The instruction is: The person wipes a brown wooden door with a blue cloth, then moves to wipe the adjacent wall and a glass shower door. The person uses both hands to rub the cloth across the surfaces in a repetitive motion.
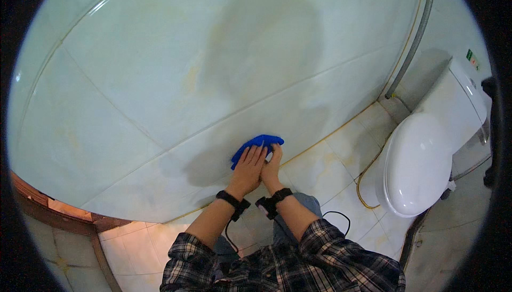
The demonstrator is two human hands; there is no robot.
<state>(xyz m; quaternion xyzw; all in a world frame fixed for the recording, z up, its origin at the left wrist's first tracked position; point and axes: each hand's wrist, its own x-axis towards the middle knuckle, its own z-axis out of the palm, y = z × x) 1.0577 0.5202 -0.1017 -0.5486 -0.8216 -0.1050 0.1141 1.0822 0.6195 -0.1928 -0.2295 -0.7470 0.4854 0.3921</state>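
Observation:
A blue cloth (262, 138) lies against the lower part of the white tiled wall (152, 92), a little above where wall and floor meet. My left hand (249, 170) is laid over it, fingers stretched out and pressing it to the tile. Close beside, my right hand (273, 168) bends its fingers at the cloth's right end, its thumb side touching the left hand. The palms and part of the cloth are hidden. Each wrist wears a black strap with a small device.
To the right stands a white toilet (420, 168) with its lid down. A grey pipe (416, 40) runs down the wall corner behind it. Pale floor tiles (324, 164) lie below the wall. A brown door frame (96, 228) is at lower left. A black cable (346, 217) hangs near my right arm.

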